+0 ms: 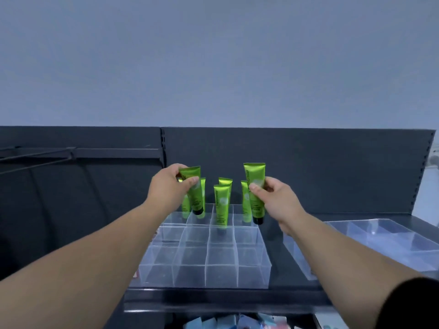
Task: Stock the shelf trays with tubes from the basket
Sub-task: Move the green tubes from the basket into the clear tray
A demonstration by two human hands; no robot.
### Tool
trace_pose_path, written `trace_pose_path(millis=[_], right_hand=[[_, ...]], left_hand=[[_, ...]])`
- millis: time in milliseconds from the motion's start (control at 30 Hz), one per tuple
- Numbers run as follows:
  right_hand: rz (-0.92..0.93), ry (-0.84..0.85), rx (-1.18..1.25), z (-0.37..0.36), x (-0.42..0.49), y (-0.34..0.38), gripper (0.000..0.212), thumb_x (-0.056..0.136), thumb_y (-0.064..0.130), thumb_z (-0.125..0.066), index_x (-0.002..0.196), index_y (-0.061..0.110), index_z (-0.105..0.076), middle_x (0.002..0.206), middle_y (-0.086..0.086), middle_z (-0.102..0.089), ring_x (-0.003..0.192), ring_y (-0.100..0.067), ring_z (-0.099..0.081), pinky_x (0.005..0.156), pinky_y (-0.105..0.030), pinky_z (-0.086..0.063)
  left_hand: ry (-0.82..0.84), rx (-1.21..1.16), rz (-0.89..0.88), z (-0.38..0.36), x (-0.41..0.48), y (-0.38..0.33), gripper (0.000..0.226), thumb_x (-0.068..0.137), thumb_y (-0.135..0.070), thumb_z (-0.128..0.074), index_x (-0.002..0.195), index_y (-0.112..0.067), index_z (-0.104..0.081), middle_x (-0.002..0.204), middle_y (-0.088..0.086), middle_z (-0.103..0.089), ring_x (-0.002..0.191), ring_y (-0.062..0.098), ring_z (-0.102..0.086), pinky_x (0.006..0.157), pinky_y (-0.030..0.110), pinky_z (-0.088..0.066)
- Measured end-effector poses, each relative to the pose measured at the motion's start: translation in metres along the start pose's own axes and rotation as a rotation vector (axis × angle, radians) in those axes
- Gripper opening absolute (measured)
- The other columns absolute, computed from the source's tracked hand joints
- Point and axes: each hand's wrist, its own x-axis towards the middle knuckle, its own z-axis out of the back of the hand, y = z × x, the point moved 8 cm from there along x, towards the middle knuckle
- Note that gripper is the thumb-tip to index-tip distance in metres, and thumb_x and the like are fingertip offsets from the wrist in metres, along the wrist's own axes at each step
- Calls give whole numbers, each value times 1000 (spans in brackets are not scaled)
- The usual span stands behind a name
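A clear divided tray [204, 264] sits on the dark shelf. Several green tubes stand cap-down in its back rows, one of them [222, 205] in the middle. My left hand [168, 186] pinches a green tube [196, 198] near its top, its black cap hanging just above the back left compartments. My right hand [273, 198] grips another green tube [255, 186] upright over the tray's back right corner, black cap down. The basket is out of view.
A second clear tray [384, 243] with long compartments lies on the shelf to the right. The shelf's dark back panel [308, 167] rises behind the tubes. Below the shelf edge [213, 302], blue and pink packages [237, 321] show on a lower level.
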Motion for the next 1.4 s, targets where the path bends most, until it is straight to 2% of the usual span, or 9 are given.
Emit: trace_pose_path(millis=[267, 467, 567, 733, 900, 1167, 1233, 1300, 1400], right_hand=[[52, 71, -140, -11, 54, -40, 5, 87, 21, -69, 90, 23, -66, 95, 1, -72, 95, -20, -67, 89, -39, -54], [-73, 172, -263, -26, 64, -73, 17, 85, 25, -70, 98, 15, -64, 101, -13, -70, 97, -33, -66, 87, -50, -54], [-135, 204, -329, -31, 65, -90, 28, 83, 30, -71, 101, 12, -61, 105, -16, -68, 97, -34, -65, 84, -52, -54], [-139, 159, -323, -32, 65, -88, 19, 85, 23, -69, 101, 17, -60, 104, -16, -68, 97, -34, -65, 81, -52, -56], [-139, 122, -320, -31, 62, -83, 16, 87, 18, -69, 101, 19, -61, 103, -11, -70, 99, -29, -65, 88, -48, -54], [-160, 51, -344, -28, 53, -70, 19, 88, 8, -66, 97, 22, -58, 101, -8, -71, 99, -24, -66, 89, -38, -53], [-162, 41, -387, -27, 52, -68, 18, 88, 10, -66, 101, 21, -58, 94, -6, -70, 91, -20, -66, 79, -23, -52], [-151, 24, -422, -25, 50, -63, 18, 89, 10, -65, 104, 18, -57, 73, 4, -61, 71, -9, -58, 59, -7, -42], [-163, -16, -437, -22, 49, -63, 20, 90, 10, -62, 109, 16, -58, 62, 10, -51, 59, -5, -48, 46, -6, -36]], left_hand=[[45, 83, 94, -35, 26, 38, 20, 87, -31, -67, 105, -22, -64, 82, 1, -68, 78, 19, -66, 71, 33, -54], [215, 149, 171, -57, 33, 55, 47, 90, -33, -63, 133, -20, -49, 88, 2, -67, 84, 19, -67, 82, 38, -57], [284, 166, 176, -65, 35, 62, 50, 90, -32, -63, 136, -19, -47, 83, 2, -66, 80, 16, -65, 78, 33, -56], [340, 153, 178, -74, 41, 71, 49, 90, -32, -64, 134, -19, -49, 80, 3, -67, 83, 22, -66, 75, 34, -55], [364, 95, 151, -80, 49, 78, 46, 89, -29, -66, 131, -18, -51, 88, 5, -68, 87, 23, -68, 82, 40, -57], [362, -3, 115, -78, 58, 86, 36, 89, -21, -66, 123, -18, -54, 98, 2, -63, 74, 16, -64, 66, 28, -54], [373, -6, 106, -77, 58, 88, 38, 89, -20, -66, 125, -17, -54, 99, -1, -62, 77, 17, -65, 68, 29, -55], [384, -9, 104, -76, 58, 89, 41, 89, -20, -66, 127, -17, -53, 103, -2, -62, 80, 17, -65, 73, 33, -56], [391, 23, 81, -76, 57, 89, 45, 90, -23, -64, 132, -19, -49, 113, 2, -60, 79, 14, -65, 73, 31, -55]])
